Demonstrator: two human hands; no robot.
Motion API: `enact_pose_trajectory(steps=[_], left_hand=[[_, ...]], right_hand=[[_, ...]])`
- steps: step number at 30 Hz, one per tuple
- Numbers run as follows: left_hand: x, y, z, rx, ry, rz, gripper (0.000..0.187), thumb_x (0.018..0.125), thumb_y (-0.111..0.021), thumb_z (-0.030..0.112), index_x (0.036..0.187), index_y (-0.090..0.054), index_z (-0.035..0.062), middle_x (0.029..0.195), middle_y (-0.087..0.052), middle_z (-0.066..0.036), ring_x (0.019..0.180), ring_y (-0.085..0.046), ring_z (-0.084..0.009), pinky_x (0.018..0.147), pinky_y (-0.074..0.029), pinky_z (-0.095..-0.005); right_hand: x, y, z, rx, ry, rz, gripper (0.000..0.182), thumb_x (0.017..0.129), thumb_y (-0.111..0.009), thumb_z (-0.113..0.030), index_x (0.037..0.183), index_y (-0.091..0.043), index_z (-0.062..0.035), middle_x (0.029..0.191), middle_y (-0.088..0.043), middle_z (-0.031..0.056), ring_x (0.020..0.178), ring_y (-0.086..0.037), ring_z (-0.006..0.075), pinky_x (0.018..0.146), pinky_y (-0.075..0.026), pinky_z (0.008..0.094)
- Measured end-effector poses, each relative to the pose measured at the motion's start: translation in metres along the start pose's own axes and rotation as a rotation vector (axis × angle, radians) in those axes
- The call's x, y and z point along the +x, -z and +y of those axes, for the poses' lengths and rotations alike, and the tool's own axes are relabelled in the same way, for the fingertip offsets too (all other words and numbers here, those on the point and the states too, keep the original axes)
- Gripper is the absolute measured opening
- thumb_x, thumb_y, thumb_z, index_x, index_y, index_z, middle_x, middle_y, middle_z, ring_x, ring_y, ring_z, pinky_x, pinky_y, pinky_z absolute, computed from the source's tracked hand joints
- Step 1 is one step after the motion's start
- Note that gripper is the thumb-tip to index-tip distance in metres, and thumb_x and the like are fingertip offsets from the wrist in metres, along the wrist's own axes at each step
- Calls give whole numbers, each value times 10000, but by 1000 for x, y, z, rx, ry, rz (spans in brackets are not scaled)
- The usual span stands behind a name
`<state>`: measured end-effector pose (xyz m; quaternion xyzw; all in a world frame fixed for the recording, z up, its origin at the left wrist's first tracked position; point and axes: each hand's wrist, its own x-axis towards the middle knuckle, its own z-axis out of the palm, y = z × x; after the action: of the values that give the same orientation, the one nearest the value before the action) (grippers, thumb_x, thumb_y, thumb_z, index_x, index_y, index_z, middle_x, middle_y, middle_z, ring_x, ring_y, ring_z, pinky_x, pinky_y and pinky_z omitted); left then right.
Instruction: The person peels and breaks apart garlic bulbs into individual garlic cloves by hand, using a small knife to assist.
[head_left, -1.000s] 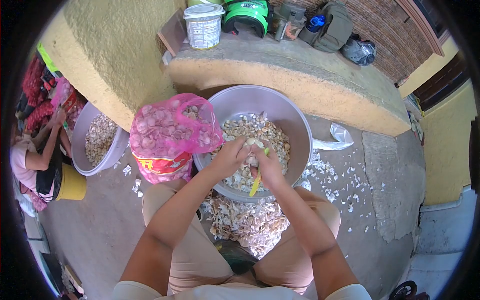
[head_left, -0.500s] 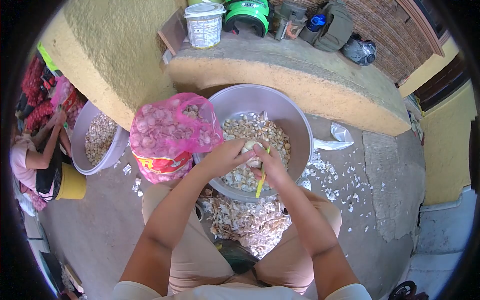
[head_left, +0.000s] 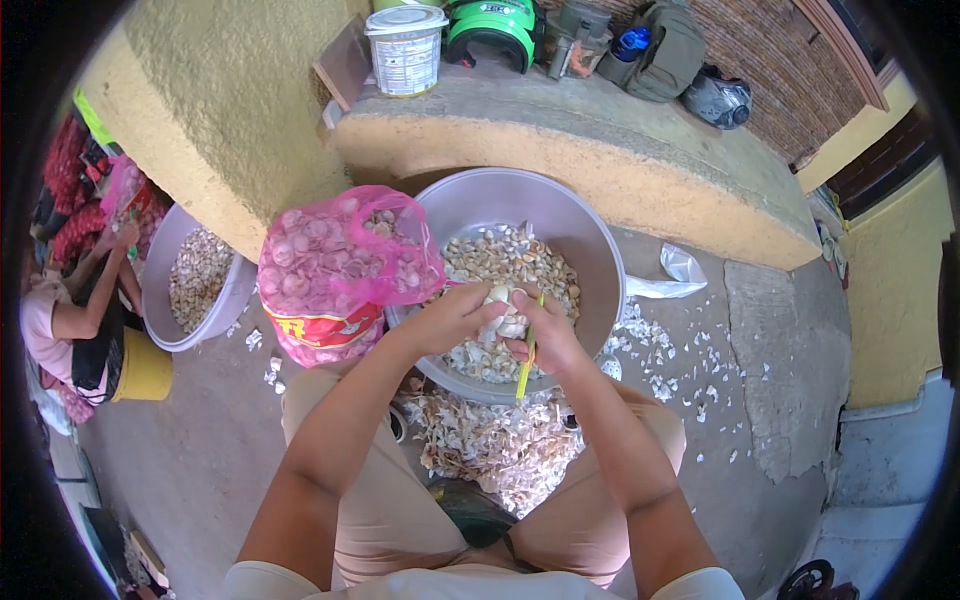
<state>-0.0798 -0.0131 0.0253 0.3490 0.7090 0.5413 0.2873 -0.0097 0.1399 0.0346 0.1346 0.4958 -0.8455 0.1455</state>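
Note:
Over a wide grey-purple basin (head_left: pixel 590 215) holding loose garlic cloves (head_left: pixel 515 255), both hands meet around a whitish garlic bulb (head_left: pixel 508 308). My left hand (head_left: pixel 455 318) grips the bulb from the left. My right hand (head_left: pixel 547 335) touches it from the right, and a thin yellow-green tool (head_left: pixel 525 370) is held in that hand, pointing down toward the basin's near rim. A pink mesh bag (head_left: pixel 330 270) full of garlic bulbs leans against the basin's left side. Garlic skins (head_left: pixel 500 440) lie heaped between the legs, below the basin.
At the far left a person (head_left: pixel 65 310) sits on a yellow bucket (head_left: pixel 142 365) by another basin (head_left: pixel 215 320). A concrete ledge (head_left: pixel 600 170) carries a white bucket (head_left: pixel 405 60), a green helmet (head_left: pixel 492 30) and a backpack (head_left: pixel 655 55). Plastic (head_left: pixel 675 275) and skin scraps lie right.
The bulb between my hands now shows separated, paler cloves. My fingers have shifted slightly around it, and the yellow-green tool has moved a little to the right.

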Motion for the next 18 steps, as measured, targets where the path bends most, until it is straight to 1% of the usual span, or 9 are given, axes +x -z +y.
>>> enact_pose_trajectory(steps=[3, 6, 9, 10, 13, 16, 18], left_hand=[[1, -2, -15, -392, 44, -27, 367, 897, -363, 332, 989, -489, -1, 792, -526, -56, 655, -510, -111, 519, -424, -250], [4, -5, -26, -387, 63, 28, 361, 896, -350, 327, 1014, -490, 15, 828, -529, -56, 658, -513, -124, 544, -465, -255], [8, 3, -16, -694, 175, 115, 349, 886, -359, 314, 1038, -477, 23, 840, -531, -60, 666, -523, -148, 577, -509, -297], [11, 6, -20, -775, 141, 128, 316, 875, -387, 282, 1046, -465, 28, 847, -536, -64, 736, -540, -171, 592, -528, -333], [10, 9, -19, -733, 196, 149, 298, 860, -436, 222, 1088, -445, 31, 874, -533, -62, 811, -534, -164, 610, -522, -316], [11, 3, -13, -700, 159, 228, 310, 833, -505, 185, 1096, -457, 29, 910, -541, -54, 821, -541, -159, 641, -517, -308], [14, -5, -22, -586, 143, 283, 327, 815, -544, 178, 1093, -468, 24, 932, -544, -50, 803, -546, -146, 659, -505, -290]], right_hand=[[-2, 6, -10, 34, -20, -29, 302, 872, -433, -269, 1066, -441, -39, 661, -516, 97, 400, -390, 90, 332, -293, 204], [-3, 4, -14, -24, 17, 10, 323, 873, -419, -275, 1106, -421, -52, 688, -533, 103, 402, -389, 97, 340, -299, 212], [-4, 3, -18, 49, -35, 15, 349, 865, -425, -275, 1142, -390, -65, 690, -539, 98, 403, -386, 93, 339, -296, 213], [-4, 5, -21, 31, -26, 19, 365, 854, -446, -271, 1148, -381, -64, 687, -538, 92, 405, -389, 90, 338, -294, 211], [-4, 14, -24, -69, -32, 57, 410, 816, -513, -259, 1148, -374, -62, 685, -535, 77, 413, -398, 82, 333, -291, 207], [-1, 21, -20, -260, -64, 145, 426, 774, -583, -258, 1108, -405, -62, 688, -531, 59, 422, -410, 78, 329, -298, 205], [3, 17, -17, -389, -46, 192, 430, 753, -619, -273, 1073, -426, -60, 685, -526, 45, 425, -417, 77, 328, -307, 205]])
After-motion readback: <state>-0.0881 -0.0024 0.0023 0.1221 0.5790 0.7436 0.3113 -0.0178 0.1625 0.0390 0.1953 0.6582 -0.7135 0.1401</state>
